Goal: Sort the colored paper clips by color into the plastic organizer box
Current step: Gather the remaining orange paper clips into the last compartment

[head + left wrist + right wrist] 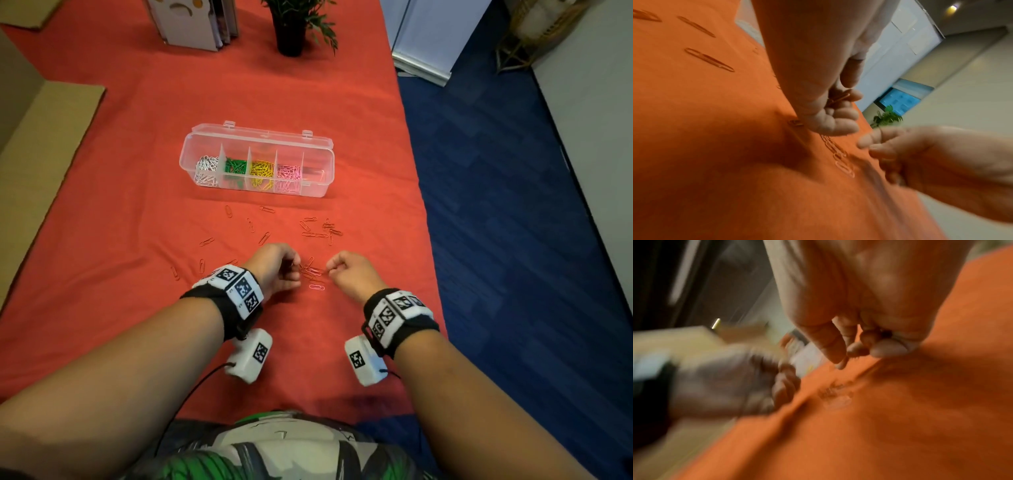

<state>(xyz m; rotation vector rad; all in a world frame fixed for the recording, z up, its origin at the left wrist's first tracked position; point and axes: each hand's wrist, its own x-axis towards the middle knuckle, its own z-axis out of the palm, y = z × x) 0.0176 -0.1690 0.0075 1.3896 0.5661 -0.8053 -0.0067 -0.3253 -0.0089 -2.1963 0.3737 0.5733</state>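
The clear organizer box (323, 186) stands open mid-table, holding white, green, yellow and pink clips in separate compartments; the right-end one looks empty. A small pile of orange paper clips (310, 272) (838, 154) lies between my hands, with one pale pink clip (317, 287) just before it. My left hand (294, 274) (838, 116) is curled round several orange clips (839, 97) in its palm. My right hand (331, 270) (871, 142) (863, 350) pinches thumb and forefinger at an orange clip on the pile's right edge; the right wrist view is blurred.
More orange clips lie scattered on the orange cloth, a cluster (323, 229) at the right and singles (206, 242) at the left. A potted plant (290, 31) and a book holder (191, 24) stand at the back. Cardboard (44, 154) lies left. The table's right edge (423, 212) drops to blue carpet.
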